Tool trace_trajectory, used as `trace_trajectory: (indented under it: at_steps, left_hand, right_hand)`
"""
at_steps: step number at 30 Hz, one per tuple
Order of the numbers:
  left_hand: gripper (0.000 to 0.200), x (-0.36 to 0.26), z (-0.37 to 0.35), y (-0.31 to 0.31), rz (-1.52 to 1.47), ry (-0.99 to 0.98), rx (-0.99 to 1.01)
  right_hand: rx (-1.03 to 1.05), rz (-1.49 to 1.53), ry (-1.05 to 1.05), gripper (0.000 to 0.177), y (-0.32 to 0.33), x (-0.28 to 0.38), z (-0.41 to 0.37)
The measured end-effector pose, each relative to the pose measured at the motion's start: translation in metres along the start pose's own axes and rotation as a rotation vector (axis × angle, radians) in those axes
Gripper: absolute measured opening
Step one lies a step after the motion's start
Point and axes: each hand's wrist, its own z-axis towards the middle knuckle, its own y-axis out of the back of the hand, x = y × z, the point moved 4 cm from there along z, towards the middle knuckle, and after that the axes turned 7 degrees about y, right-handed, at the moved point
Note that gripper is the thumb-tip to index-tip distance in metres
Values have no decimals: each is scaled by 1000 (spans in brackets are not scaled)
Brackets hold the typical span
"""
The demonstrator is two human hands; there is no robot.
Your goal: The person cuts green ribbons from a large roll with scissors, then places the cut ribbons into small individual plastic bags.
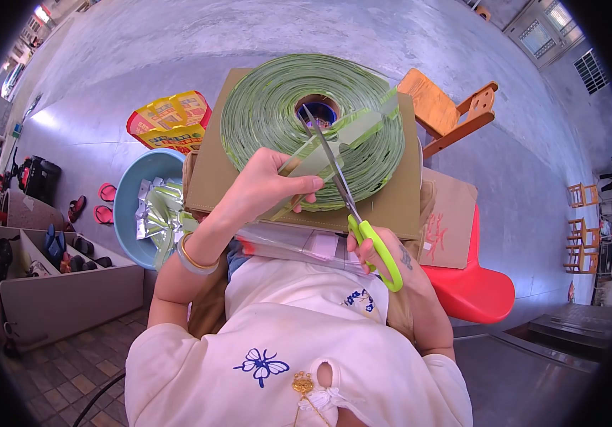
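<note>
A large roll of green printed plastic strip (pixel 263 107) lies flat on a brown box (pixel 210 171) in front of me. My left hand (pixel 267 185) is closed, thumb and fingers pinching a length of the green strip (pixel 356 132) that runs off the roll. My right hand (pixel 377 256) grips scissors (pixel 377 249) with lime-green handles. Their long metal blades, slightly apart, point away from me and cross the strip just right of my left fingers. Whether the strip sits between the blades is hard to tell. Clear plastic packaging (pixel 299 242) rests on my lap.
A blue tub (pixel 129 213) at left holds several cut green and white pieces. Behind it stands a yellow and red bag (pixel 171 117). On the right are a wooden chair (pixel 448 107), a red chair (pixel 473 285) and a cardboard piece (pixel 452 213). A shoe rack (pixel 71 292) stands far left.
</note>
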Motion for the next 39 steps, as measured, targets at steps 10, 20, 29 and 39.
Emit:
trace_trajectory:
  at_steps: [10, 20, 29, 39]
  left_hand:
    - [17, -4, -4, 4, 40, 51, 43]
    - [16, -60, -54, 28, 101, -64, 75]
    - [15, -77, -25, 4, 367, -189, 88]
    - [30, -46, -36, 48, 383, -295, 68]
  right_hand:
    - [-276, -184, -47, 32, 16, 25, 9]
    - [-486, -1072, 425, 32, 41, 30, 85]
    - [-327, -228, 722, 14, -7, 139, 67]
    - [-715, -254, 836, 7, 19, 165, 56]
